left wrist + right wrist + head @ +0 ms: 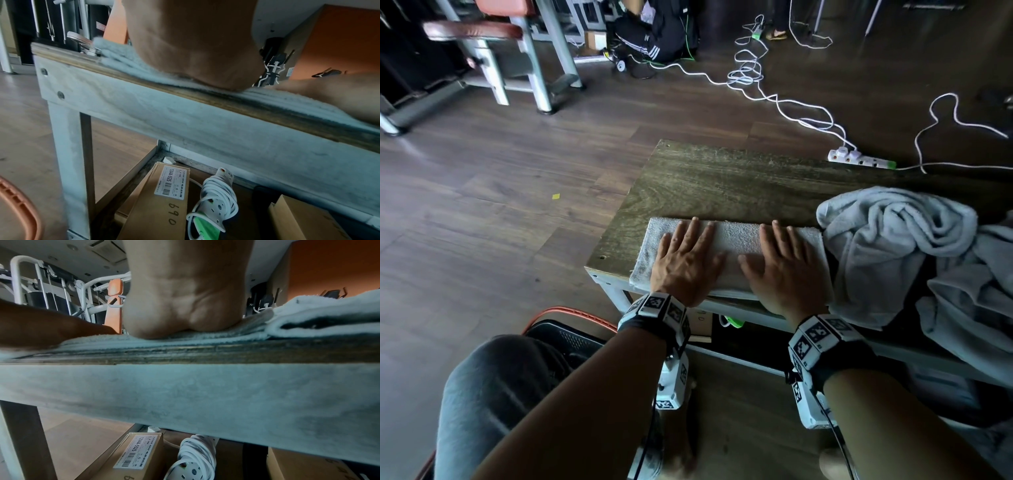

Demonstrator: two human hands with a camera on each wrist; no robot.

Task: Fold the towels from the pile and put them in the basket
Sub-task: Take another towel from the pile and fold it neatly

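Closest to the lens: two bare forearms with tag-covered wristbands (658, 310), reaching out over a low wooden table (722, 178). Left hand (686, 260) flat, palm down, fingers straight and a bit spread, pressing on the left half of a folded towel (736, 240). Right hand (784, 270) same deal on the right half, fingers stretched out, nothing gripped. Thumbs pointing toward each other, close but not touching.

Folded towel sitting as a long rectangle along the near edge of the table, several layers visible from the left wrist view (123, 63), heel of the palm (195, 48) squashing it down. Same story in the right wrist view: palm (185, 296) planted on the towel (144, 340).

Pile of unfolded towels (914, 246) heaped at the right end of the table, touching the folded one's right end and spilling over the front edge.

Basket (571, 322), black mesh with an orange rim, down on the floor by the left knee, contents can't be made out.

Under the table: cardboard box (162, 203) and a coiled white power strip (216, 199) on a lower shelf. Another power strip (859, 158) and white cables on the floor beyond, gym machine (493, 51) in the back.
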